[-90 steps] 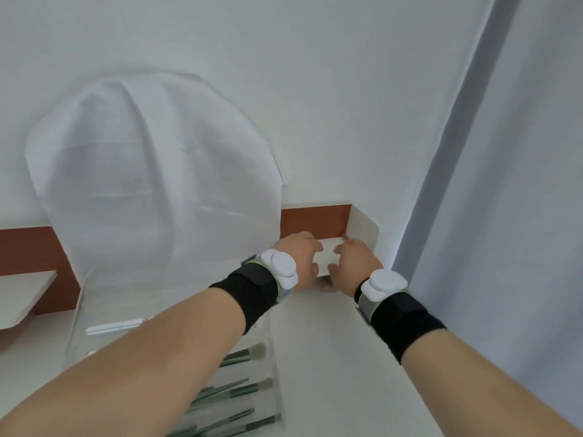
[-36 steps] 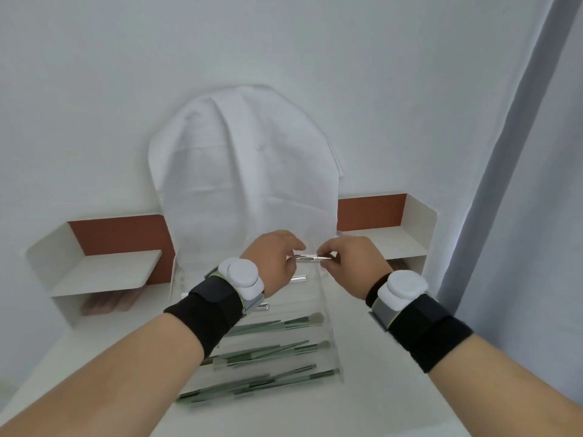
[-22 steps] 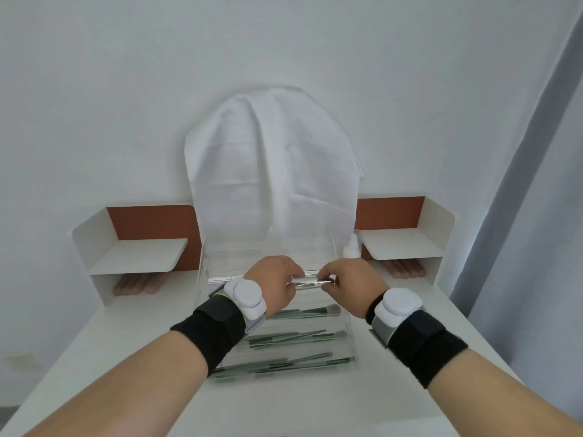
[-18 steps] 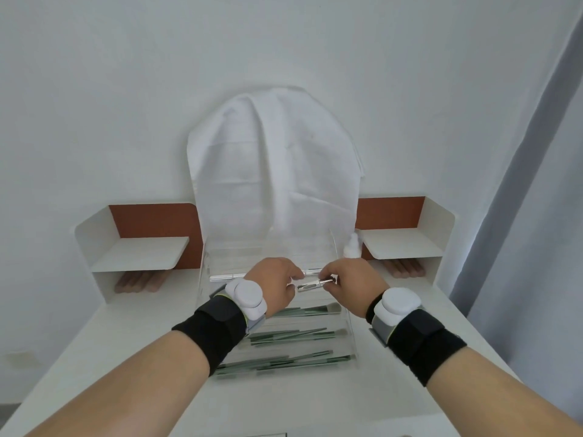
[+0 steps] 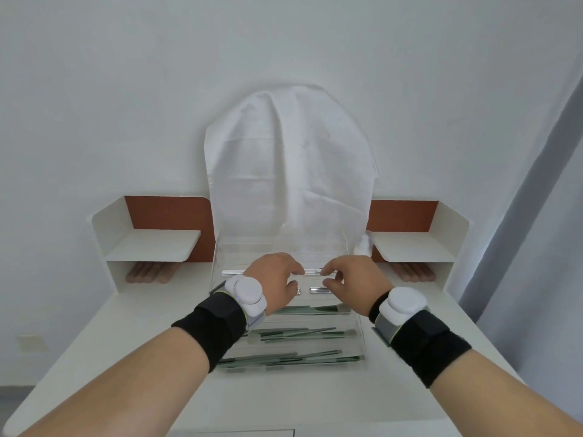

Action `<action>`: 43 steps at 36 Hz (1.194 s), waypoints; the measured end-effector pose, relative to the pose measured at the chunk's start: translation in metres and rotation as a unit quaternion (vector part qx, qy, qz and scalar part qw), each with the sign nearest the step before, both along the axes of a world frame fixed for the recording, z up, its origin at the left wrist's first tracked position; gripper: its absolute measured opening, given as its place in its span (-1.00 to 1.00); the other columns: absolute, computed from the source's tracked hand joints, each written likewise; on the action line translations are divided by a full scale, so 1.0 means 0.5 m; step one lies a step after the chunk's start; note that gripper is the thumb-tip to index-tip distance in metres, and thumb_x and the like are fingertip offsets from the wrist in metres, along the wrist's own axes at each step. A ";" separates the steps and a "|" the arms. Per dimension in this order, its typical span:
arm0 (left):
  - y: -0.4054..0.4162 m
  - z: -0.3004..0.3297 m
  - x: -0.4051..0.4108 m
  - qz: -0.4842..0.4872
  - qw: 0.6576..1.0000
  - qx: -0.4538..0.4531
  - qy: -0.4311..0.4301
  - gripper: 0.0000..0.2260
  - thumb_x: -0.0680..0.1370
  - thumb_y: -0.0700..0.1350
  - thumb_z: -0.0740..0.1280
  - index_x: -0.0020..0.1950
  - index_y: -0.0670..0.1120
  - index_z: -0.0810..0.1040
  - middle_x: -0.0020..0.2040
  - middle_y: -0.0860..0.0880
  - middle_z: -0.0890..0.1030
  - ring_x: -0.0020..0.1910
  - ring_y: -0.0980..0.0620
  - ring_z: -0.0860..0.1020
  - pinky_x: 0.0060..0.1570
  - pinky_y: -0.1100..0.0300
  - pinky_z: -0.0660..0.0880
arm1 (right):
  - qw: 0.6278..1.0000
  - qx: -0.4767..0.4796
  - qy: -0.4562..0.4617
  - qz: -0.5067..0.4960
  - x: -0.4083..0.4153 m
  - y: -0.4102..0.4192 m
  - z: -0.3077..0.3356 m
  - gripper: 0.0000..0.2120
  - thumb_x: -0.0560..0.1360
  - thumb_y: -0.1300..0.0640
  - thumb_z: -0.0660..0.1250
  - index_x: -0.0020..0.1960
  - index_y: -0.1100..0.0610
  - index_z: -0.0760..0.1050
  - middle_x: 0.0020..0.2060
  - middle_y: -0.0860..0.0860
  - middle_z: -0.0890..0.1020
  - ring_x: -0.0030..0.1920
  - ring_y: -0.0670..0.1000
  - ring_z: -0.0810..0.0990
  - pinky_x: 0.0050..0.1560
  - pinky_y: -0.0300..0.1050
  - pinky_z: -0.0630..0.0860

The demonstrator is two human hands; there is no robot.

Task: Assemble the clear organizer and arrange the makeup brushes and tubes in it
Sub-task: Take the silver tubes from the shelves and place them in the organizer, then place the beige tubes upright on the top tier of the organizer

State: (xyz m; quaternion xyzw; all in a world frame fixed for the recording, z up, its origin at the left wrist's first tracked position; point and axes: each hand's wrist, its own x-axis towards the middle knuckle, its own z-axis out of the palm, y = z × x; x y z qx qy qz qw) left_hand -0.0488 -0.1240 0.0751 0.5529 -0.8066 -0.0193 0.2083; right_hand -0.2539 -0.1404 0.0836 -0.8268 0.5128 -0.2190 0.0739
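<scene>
Bright, even, soft daylight; faint shadows, slight softness, wide-angle bending at edges

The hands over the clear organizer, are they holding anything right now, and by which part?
Nothing is clearly held. The left hand and right hand hover with loosely curled fingers over the clear organizer; a silver tube lies loose on the tier below them.
</scene>
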 end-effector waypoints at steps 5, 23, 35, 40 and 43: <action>0.021 0.007 0.066 0.023 0.997 -0.050 0.050 -0.77 0.52 -0.09 0.29 0.15 0.01 0.60 0.04 0.12 0.58 -0.04 0.11 0.55 0.04 0.15 0.50 | 0.998 -0.031 -0.037 0.026 0.083 0.005 0.026 -0.87 0.51 0.05 0.34 0.02 -0.02 0.62 -0.17 -0.13 0.67 -0.14 -0.15 0.58 -0.01 -0.23 0.47; 0.119 -0.119 0.485 0.248 0.968 0.035 0.007 -0.62 0.52 -0.11 0.29 0.35 -0.06 0.48 0.38 0.05 0.42 0.25 0.00 0.49 0.22 0.18 0.41 | 0.974 0.003 0.086 0.209 0.524 0.060 -0.007 -0.70 0.56 0.06 0.24 0.24 0.10 0.55 0.17 0.05 0.60 0.20 0.07 0.53 0.23 -0.05 0.45; 0.035 -0.184 0.555 0.236 0.969 0.071 -0.013 -0.23 0.44 -0.17 0.27 0.58 0.05 0.00 0.54 0.02 0.15 0.37 -0.09 0.36 0.22 0.17 0.43 | 0.935 0.102 0.298 0.166 0.693 -0.067 -0.095 -0.63 0.58 0.20 0.18 0.37 0.25 0.35 0.31 0.15 0.44 0.33 0.11 0.43 0.25 -0.16 0.35; 0.007 -0.199 0.558 0.259 0.962 0.065 -0.060 -0.37 0.50 -0.16 0.21 0.56 -0.02 0.11 0.54 0.00 0.20 0.37 -0.08 0.33 0.27 0.19 0.33 | 0.927 0.074 0.328 0.165 0.710 -0.087 -0.110 -0.47 0.59 0.18 0.17 0.50 0.28 0.13 0.50 0.18 0.21 0.51 0.13 0.18 0.47 -0.08 0.13; 0.000 -0.204 0.560 0.258 0.961 0.051 -0.080 -0.44 0.50 -0.16 0.20 0.52 -0.05 0.24 0.51 -0.02 0.28 0.31 -0.12 0.37 0.22 0.17 0.35 | 0.925 0.064 0.329 0.176 0.719 -0.092 -0.114 -0.36 0.59 0.15 0.18 0.56 0.24 -0.04 0.56 0.13 0.05 0.56 0.11 0.04 0.50 -0.05 0.02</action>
